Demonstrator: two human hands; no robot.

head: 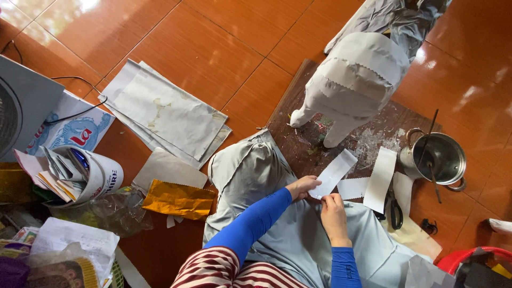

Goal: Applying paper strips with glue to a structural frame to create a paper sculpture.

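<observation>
I sit on an orange tiled floor with grey trousers (pixel 250 176) over my raised knee. My left hand (pixel 302 186) and my right hand (pixel 333 216), both in blue sleeves, pinch the near end of a white paper strip (pixel 336 173) that has a zigzag edge. Just beyond it a white paper-covered animal figure (pixel 354 80) stands on a dark brown board (pixel 298 138). More white strips (pixel 380 178) lie to the right, beside black scissors (pixel 395 209).
A steel pot (pixel 440 157) with a stick in it stands at right. Grey paper sheets (pixel 165 112) and gold foil (pixel 177 199) lie at left, near a white bucket of scraps (pixel 88 176) and a fan (pixel 21 106). A red basin rim (pixel 458 256) is at lower right.
</observation>
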